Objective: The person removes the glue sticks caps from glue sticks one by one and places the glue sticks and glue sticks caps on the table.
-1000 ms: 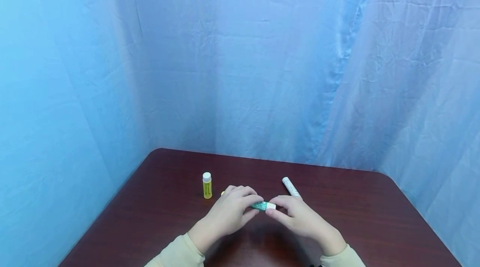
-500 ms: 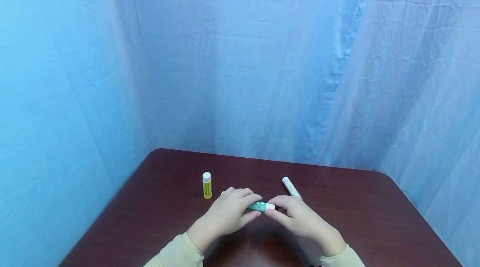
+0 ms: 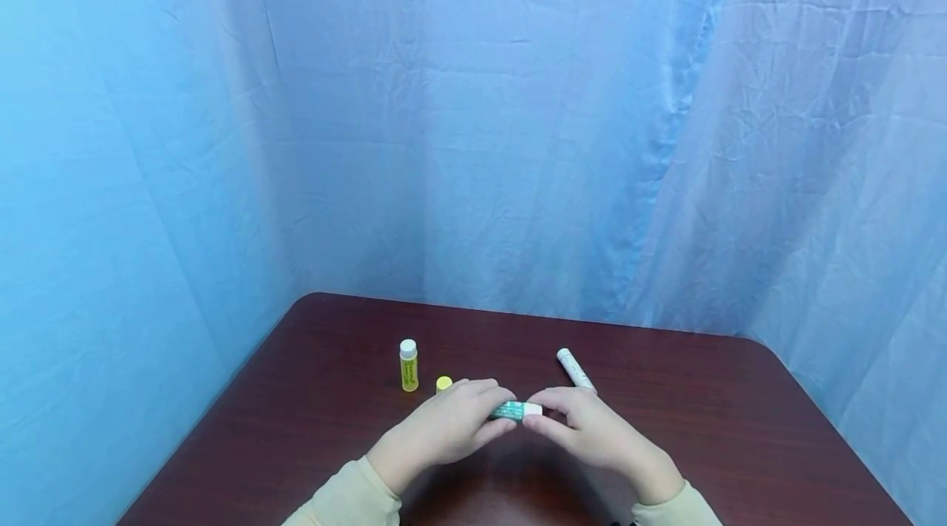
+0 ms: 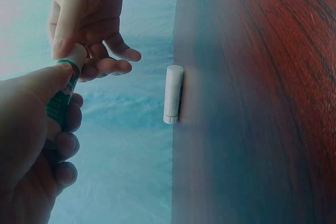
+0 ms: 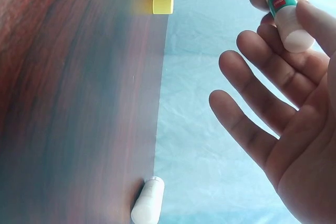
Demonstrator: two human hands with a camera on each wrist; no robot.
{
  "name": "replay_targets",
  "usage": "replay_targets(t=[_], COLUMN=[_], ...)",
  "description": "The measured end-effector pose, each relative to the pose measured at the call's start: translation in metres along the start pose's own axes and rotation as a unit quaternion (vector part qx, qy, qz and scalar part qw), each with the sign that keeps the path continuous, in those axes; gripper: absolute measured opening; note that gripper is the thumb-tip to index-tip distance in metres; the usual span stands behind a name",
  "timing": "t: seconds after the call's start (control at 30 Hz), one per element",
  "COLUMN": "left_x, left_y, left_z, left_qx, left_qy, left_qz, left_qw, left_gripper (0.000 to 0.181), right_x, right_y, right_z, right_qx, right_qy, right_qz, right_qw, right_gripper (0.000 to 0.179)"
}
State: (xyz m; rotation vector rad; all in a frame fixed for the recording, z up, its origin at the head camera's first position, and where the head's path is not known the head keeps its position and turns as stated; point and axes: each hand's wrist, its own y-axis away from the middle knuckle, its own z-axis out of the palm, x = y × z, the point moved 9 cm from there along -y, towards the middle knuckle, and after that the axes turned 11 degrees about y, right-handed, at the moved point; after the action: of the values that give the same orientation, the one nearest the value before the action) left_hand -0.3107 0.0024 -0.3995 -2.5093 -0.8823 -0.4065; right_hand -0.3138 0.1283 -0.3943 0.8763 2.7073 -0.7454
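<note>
A green glue stick with a white end is held crosswise between both hands, above the table. My left hand grips its green body, fingers curled round it and thumb along the top, as the left wrist view shows. The right hand pinches the white end between thumb and forefinger. In the right wrist view its other fingers stretch out loosely, away from the stick. Part of the green body is hidden in the left hand.
A yellow glue stick with a white top stands upright at the left of the table. Beside it, partly behind the left hand, is a yellow cap. A white tube lies beyond the right hand. Blue curtains surround the table.
My left hand has dropped slightly toward me, uncovering more of the yellow cap. The glue stick has shifted a little between the hands; the right hand has hardly moved.
</note>
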Motion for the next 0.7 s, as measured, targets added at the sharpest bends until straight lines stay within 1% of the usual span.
replay_targets(t=[0.17, 0.3, 0.4, 0.5, 0.57, 0.7], left_x=[0.002, 0.003, 0.006, 0.009, 0.009, 0.010], left_y=[-0.001, -0.001, -0.001, 0.000, 0.000, 0.000], left_z=[0.003, 0.005, 0.007, 0.009, 0.011, 0.015], left_qx=[-0.024, -0.045, -0.055, -0.057, -0.059, -0.060], left_qy=[-0.009, -0.010, -0.013, -0.023, -0.026, -0.026], left_qz=[0.004, 0.005, 0.018, 0.035, 0.044, 0.060], left_qw=[0.9997, 0.9989, 0.9983, 0.9975, 0.9969, 0.9960], left_gripper=[0.019, 0.018, 0.018, 0.018, 0.018, 0.019], right_x=[0.003, 0.002, 0.001, 0.000, 0.001, 0.004], right_y=[0.002, 0.003, 0.004, 0.005, 0.006, 0.008], right_z=[0.005, 0.009, 0.010, 0.013, 0.015, 0.022], right_qx=[-0.037, -0.061, -0.071, -0.079, -0.090, -0.116], right_qy=[-0.017, -0.022, -0.032, -0.045, -0.057, -0.077], right_qz=[0.015, 0.010, 0.001, -0.004, 0.000, 0.023], right_qw=[0.9991, 0.9978, 0.9970, 0.9959, 0.9943, 0.9899], right_gripper=[0.015, 0.015, 0.010, 0.008, 0.013, 0.027])
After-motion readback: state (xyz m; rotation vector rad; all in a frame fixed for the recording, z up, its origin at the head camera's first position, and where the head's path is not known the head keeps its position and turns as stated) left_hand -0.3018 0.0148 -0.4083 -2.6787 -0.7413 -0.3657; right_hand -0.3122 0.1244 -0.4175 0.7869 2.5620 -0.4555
